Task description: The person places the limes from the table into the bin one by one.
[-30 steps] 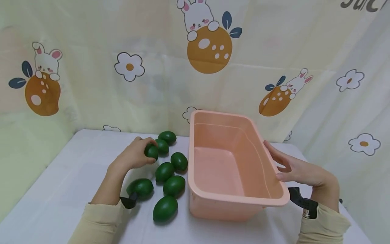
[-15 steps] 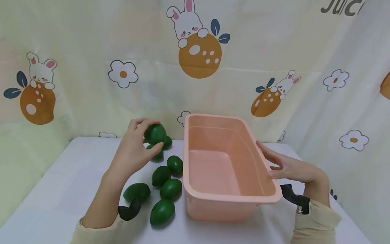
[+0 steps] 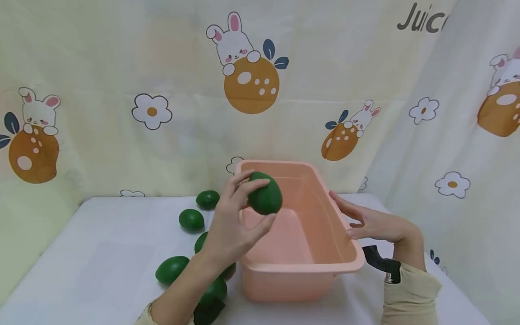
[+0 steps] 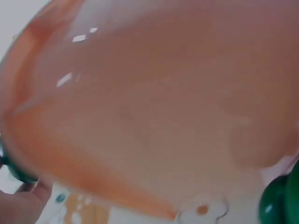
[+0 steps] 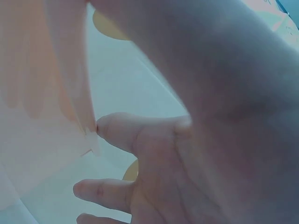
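Green fruit (image 3: 265, 193) is pinched between the thumb and fingers of the left hand (image 3: 229, 225), well left of the right hand (image 3: 369, 221). Loose fruits (image 3: 172, 270) lie around the left forearm (image 3: 184, 289), some partly hidden. Held fruit overlaps the left side of the pink tub (image 3: 284, 285); the right hand touches its right rim, fingers extended. Only the right wrist view shows that palm (image 5: 159, 182). Another fruit (image 3: 207, 199) sits near the far edge of the surface (image 3: 118, 243), before a printed curtain (image 3: 183, 149).

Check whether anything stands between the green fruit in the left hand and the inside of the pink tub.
Nothing visible does. The left hand holds the green fruit apparently over the open pink tub; the right hand is at its right side, away from the fruit.
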`<state>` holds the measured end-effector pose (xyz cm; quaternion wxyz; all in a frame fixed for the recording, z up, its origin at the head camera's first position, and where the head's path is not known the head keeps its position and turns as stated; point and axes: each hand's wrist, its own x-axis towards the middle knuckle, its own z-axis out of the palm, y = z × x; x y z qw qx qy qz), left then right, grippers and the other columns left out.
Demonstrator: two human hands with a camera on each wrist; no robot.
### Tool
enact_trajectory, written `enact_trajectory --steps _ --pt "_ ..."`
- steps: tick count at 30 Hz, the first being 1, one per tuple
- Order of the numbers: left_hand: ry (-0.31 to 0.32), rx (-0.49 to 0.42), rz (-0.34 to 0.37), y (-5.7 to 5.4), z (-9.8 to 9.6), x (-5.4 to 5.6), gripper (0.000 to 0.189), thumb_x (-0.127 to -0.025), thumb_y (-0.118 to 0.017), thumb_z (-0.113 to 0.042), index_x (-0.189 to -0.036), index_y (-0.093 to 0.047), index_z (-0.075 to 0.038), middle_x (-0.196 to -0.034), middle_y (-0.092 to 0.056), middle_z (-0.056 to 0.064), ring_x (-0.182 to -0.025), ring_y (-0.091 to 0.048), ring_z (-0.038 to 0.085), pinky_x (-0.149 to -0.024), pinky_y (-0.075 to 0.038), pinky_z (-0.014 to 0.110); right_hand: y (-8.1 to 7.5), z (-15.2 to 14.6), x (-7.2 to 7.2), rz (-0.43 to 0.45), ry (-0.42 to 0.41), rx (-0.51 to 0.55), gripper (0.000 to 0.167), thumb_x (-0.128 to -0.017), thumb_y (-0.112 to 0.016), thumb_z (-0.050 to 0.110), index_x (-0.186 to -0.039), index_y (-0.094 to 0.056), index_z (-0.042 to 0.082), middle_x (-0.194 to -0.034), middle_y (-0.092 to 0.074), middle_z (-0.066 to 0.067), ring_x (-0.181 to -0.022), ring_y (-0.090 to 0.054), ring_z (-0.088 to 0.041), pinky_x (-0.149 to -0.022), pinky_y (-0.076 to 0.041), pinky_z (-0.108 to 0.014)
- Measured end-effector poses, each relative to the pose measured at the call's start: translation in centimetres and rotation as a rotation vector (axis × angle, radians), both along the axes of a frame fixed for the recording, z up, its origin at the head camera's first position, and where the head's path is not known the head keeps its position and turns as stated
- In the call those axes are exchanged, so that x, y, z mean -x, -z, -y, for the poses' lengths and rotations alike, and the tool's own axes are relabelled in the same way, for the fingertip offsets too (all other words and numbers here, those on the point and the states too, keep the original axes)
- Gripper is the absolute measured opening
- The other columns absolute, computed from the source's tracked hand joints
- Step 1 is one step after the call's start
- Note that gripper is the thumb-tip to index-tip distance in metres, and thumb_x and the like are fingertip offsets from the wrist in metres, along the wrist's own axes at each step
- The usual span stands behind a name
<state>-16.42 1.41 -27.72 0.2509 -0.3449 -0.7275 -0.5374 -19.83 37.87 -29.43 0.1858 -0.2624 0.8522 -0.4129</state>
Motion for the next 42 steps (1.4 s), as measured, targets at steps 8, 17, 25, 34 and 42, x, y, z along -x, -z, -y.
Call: enact_trajectory --steps 8,17,25,34,42 --pt "-0.050 0.189 -0.108 2.0 -1.5 0.3 0.054 -0.078 -0.076 -0.013 -0.127 -0.055 -0.021 -0.142 -0.038 0.006 -0.123 -0.048 0.022 -0.088 -0.053 0.029 0.4 0.6 0.4 0.007 0.036 -0.002 0.089 -0.087 -0.063 0.020 -0.153 -0.004 0.030 -0.161 -0.004 0.006 -0.139 -0.016 0.003 -0.099 -0.030 -0.070" --pt "-0.058 0.317 0.076 1.8 -1.8 0.3 0.053 -0.080 -0.075 -0.013 -0.127 -0.055 -0.027 -0.142 -0.038 0.000 -0.120 -0.050 0.019 -0.087 -0.052 0.025 -0.1 0.3 -0.1 -0.040 0.007 -0.040 0.087 -0.089 -0.060 0.021 -0.153 -0.002 0.028 -0.161 -0.001 0.006 -0.134 -0.016 0.018 -0.096 -0.029 -0.073" --pt "-0.090 0.428 0.111 1.6 -1.3 0.4 0.055 -0.082 -0.075 -0.018 -0.131 -0.055 -0.030 -0.143 -0.039 0.001 -0.120 -0.051 0.021 -0.091 -0.051 0.032 0.0 0.7 0.3 -0.023 0.005 -0.034 0.089 -0.088 -0.061 0.019 -0.153 -0.001 0.030 -0.161 -0.001 0.005 -0.133 -0.017 0.018 -0.095 -0.029 -0.074" --pt "-0.081 0.506 0.148 1.5 -1.0 0.6 0.057 -0.083 -0.073 -0.026 -0.135 -0.052 -0.034 -0.143 -0.041 -0.001 -0.120 -0.052 0.018 -0.087 -0.052 0.032 0.1 0.8 0.5 -0.017 0.005 -0.042 0.086 -0.090 -0.059 0.022 -0.153 -0.001 0.031 -0.161 -0.002 0.006 -0.132 -0.020 0.018 -0.095 -0.030 -0.074" --pt "-0.085 0.540 0.168 1.5 -0.9 0.6 0.057 -0.083 -0.072 -0.033 -0.135 -0.051 -0.037 -0.142 -0.043 -0.002 -0.117 -0.055 0.016 -0.082 -0.052 0.033 0.2 0.8 0.5 -0.027 0.010 -0.050 0.087 -0.090 -0.059 0.021 -0.153 0.000 0.031 -0.161 -0.005 0.002 -0.131 -0.026 0.016 -0.095 -0.032 -0.072"
